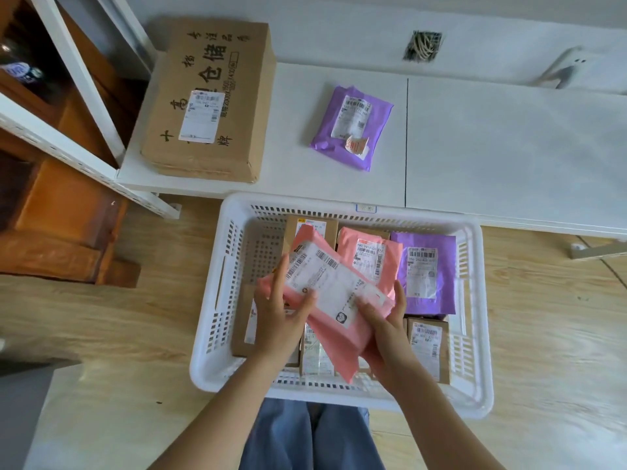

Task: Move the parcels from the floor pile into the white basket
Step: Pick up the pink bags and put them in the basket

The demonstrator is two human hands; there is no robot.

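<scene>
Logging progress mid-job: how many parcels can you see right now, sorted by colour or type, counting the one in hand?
Pink mailers: 2, one held in both hands, one in the white basket
Purple mailers: 2, one in the basket, one on the white platform
Brown cardboard boxes: 5, four at least partly visible in the basket, one large on the platform
Total: 9

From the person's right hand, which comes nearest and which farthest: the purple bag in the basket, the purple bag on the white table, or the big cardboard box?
From the right hand:
1. Purple plastic mailer bag in the white basket, just right.
2. Purple plastic mailer bag on the white table, beyond the basket.
3. Large flat cardboard box, far left on the table.
</scene>
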